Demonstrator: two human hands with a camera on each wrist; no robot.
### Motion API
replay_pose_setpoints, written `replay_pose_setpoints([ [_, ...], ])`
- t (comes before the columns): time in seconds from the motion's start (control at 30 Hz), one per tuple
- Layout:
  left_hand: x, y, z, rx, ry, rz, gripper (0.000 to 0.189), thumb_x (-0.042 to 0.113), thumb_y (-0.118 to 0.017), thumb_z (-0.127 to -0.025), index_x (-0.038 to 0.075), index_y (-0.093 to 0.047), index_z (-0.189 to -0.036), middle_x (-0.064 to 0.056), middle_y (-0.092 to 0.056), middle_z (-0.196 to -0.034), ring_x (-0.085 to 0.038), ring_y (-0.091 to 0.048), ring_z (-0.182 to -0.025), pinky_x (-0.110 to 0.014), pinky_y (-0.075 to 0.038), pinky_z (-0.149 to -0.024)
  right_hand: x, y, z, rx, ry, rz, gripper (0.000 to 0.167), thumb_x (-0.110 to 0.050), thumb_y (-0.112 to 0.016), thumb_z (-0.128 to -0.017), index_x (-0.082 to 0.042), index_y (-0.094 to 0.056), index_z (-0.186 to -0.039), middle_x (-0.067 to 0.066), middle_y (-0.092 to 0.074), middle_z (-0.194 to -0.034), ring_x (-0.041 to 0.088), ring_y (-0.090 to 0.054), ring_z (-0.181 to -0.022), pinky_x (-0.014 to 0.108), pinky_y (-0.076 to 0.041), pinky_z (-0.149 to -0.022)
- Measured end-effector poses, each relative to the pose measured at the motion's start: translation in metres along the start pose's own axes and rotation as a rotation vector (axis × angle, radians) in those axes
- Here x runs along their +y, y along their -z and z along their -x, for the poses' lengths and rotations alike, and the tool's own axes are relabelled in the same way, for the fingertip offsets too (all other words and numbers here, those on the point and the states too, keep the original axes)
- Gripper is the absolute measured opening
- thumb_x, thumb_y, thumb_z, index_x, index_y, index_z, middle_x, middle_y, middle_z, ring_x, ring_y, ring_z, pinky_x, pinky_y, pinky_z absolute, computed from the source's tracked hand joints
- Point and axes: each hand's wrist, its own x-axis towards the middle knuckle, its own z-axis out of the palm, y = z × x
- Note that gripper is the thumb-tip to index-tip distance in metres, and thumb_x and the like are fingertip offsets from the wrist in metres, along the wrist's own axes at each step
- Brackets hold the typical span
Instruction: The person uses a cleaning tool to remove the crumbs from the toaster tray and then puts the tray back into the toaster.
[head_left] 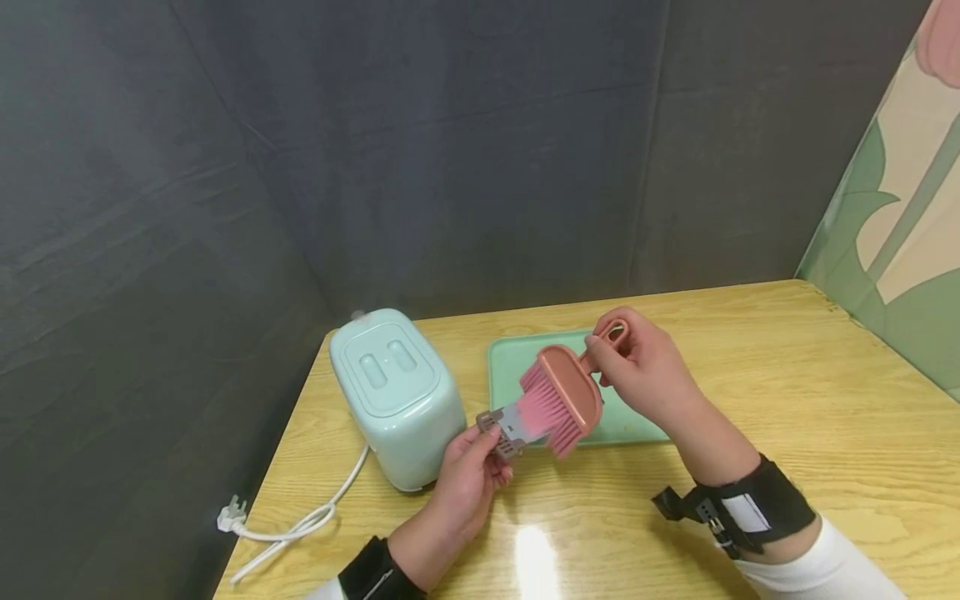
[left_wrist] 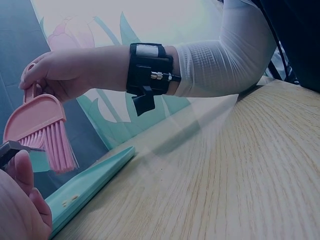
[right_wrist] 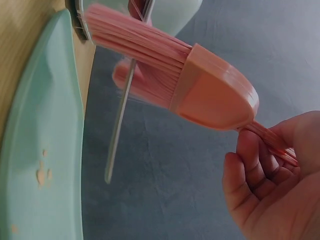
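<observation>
My right hand [head_left: 648,367] holds a pink hand brush [head_left: 574,385] by its looped handle. The bristles touch a flat, thin crumb tray [head_left: 513,423] with a grey-brown slotted end. That slotted end is pinched by my left hand [head_left: 467,483], thumb on top. In the right wrist view the crumb tray [right_wrist: 120,120] appears nearly edge-on, partly hidden behind the bristles [right_wrist: 140,45]. Below both hands lies a mint-green tray [head_left: 510,358], with a few beige crumbs [right_wrist: 41,175] on it.
Left of the tray stands a pale mint toaster [head_left: 397,400] with a lid on top. Its white cord and plug [head_left: 228,517] lie near the table's left edge. Dark cloth [head_left: 480,167] walls the back and left; a flower-patterned curtain [head_left: 900,217] hangs on the right.
</observation>
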Motion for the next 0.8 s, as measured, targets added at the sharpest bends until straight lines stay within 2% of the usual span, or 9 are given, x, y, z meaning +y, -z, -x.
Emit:
replay_pose_setpoints([
  [0.23, 0.001, 0.000, 0.001, -0.007, -0.013, -0.004, 0.041, 0.024, -0.052, -0.107, -0.003, -0.056, -0.138, 0.006, -0.073, -0.092, -0.005, -0.054, -0.066, -0.019, -0.046, -0.064, 0.001, 0.010, -0.002, 0.031, 0.013, 0.108, 0.020, -0.029, -0.058, -0.104, -0.010, -0.056, -0.108, 0.005, -0.074, -0.083, 0.016, -0.065, -0.066, 0.029, -0.056, -0.060],
  [0.37, 0.001, 0.001, 0.001, -0.003, -0.013, -0.004, 0.042, 0.023, -0.052, -0.107, -0.004, -0.056, -0.139, 0.006, -0.074, -0.092, -0.005, -0.055, -0.065, -0.019, -0.046, -0.064, 0.004, 0.015, -0.002, 0.068, 0.043, 0.184, 0.019, -0.028, -0.057, -0.104, -0.010, -0.056, -0.107, 0.006, -0.069, -0.080, 0.017, -0.059, -0.064, 0.028, -0.050, -0.054],
  [0.5, 0.002, 0.001, 0.001, 0.003, -0.009, -0.010, 0.042, 0.024, -0.052, -0.107, -0.003, -0.056, -0.139, 0.004, -0.073, -0.094, -0.006, -0.056, -0.067, -0.019, -0.047, -0.065, 0.007, 0.014, -0.003, 0.108, 0.080, 0.254, 0.013, -0.024, -0.058, -0.103, -0.010, -0.056, -0.103, 0.005, -0.064, -0.075, 0.018, -0.051, -0.060, 0.028, -0.041, -0.048],
  [0.8, 0.000, 0.001, 0.000, -0.001, -0.021, -0.017, 0.041, 0.024, -0.052, -0.107, -0.003, -0.057, -0.138, 0.005, -0.073, -0.092, -0.005, -0.056, -0.067, -0.019, -0.047, -0.066, 0.006, 0.010, -0.003, 0.119, 0.114, 0.338, 0.014, -0.024, -0.054, -0.104, -0.010, -0.054, -0.101, 0.003, -0.052, -0.064, 0.016, -0.044, -0.054, 0.028, -0.034, -0.045],
])
